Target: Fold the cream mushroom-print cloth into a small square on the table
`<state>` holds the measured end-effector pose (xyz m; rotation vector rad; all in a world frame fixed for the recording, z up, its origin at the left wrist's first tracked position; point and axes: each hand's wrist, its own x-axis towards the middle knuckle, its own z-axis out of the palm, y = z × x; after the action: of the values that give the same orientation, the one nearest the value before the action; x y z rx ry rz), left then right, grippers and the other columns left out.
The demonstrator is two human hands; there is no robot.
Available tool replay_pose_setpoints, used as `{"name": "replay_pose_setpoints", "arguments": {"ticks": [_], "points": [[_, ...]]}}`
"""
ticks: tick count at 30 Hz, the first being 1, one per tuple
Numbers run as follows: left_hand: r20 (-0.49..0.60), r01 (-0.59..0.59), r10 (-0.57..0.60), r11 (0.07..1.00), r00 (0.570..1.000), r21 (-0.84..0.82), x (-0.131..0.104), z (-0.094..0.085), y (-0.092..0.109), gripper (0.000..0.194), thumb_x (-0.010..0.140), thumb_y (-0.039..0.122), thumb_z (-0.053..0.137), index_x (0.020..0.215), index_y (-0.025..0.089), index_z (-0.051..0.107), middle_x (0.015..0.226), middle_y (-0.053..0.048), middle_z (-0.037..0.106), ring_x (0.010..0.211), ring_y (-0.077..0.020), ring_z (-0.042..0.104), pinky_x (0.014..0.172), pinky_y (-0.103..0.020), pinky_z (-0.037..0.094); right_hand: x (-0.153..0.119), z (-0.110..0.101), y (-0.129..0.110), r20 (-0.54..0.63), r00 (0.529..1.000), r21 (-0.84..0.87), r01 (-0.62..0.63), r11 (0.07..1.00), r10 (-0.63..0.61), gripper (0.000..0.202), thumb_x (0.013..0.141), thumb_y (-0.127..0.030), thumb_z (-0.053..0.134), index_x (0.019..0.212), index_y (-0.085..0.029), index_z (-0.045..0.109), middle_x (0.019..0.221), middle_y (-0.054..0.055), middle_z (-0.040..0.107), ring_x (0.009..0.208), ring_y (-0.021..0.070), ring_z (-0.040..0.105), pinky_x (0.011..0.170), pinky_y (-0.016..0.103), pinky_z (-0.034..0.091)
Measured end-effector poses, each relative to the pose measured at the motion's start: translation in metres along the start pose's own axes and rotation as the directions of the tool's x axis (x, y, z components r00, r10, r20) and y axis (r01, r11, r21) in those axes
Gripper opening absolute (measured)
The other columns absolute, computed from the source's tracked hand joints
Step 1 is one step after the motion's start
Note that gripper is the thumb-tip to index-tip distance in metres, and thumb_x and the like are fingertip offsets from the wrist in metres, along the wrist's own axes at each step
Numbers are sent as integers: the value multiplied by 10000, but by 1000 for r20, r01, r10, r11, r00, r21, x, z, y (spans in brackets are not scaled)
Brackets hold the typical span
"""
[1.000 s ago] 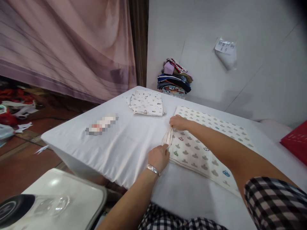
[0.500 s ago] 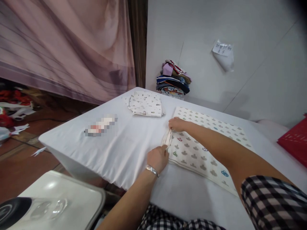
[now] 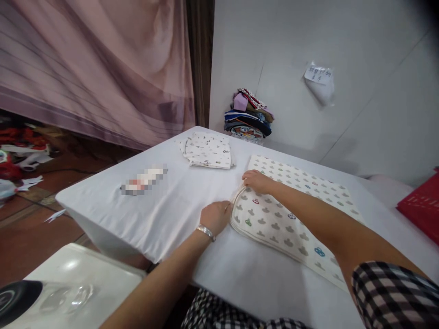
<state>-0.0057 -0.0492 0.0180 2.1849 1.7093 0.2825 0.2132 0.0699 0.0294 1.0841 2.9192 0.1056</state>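
A cream cloth printed with grey, green, red and blue motifs lies folded in layers on the white-covered table. My left hand, with a silver bracelet at the wrist, pinches the cloth's left edge near its front corner. Further back along that same edge, my right hand is closed on the cloth, fingertips curled over the fold. Beyond my hands rests a second folded white cloth with small prints. What my right forearm covers of the cream cloth is hidden.
A pixelated object lies on the table's left part. Folded clothes are stacked by the wall, where a paper note hangs. Something red sits at the right edge. A white plastic lid or appliance stands front left.
My left hand has moved left and slightly back, drawing the cloth's front left corner with it. The left edge lies flatter. My right hand has barely shifted.
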Motion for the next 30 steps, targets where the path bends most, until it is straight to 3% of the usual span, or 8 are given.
{"name": "replay_pose_setpoints", "arguments": {"ticks": [7,11,18,30], "points": [[12,-10,10,999,1000,-52,85,-3,7,230,776,286,482,860,253,694,941,-35,687,859,-185,609,708,-262,444,-13,14,3,-110,993,105,-39,994,51,203,852,-147,464,917,-189,652,1177,87,574,1140,251,446,926,404,340],[37,22,-20,998,999,-62,112,9,19,209,733,343,547,830,232,697,937,-64,686,858,-204,617,711,-274,457,-12,13,1,-150,988,130,-29,991,49,210,865,-143,443,894,-169,649,1105,91,607,1075,241,485,905,392,367],[18,50,-48,996,999,-68,114,23,23,234,741,337,523,883,219,668,936,-85,679,886,-231,621,730,-313,466,-8,18,-4,-209,976,175,-22,984,59,214,841,-99,452,877,-164,653,1067,92,612,1043,225,493,893,370,395],[-12,23,-24,998,1000,-57,113,19,13,229,762,315,491,886,206,648,930,-91,674,889,-234,618,720,-310,459,3,33,-14,-252,935,360,-150,921,250,216,806,-81,488,895,-187,654,1101,78,581,1069,217,475,938,409,392]]}}
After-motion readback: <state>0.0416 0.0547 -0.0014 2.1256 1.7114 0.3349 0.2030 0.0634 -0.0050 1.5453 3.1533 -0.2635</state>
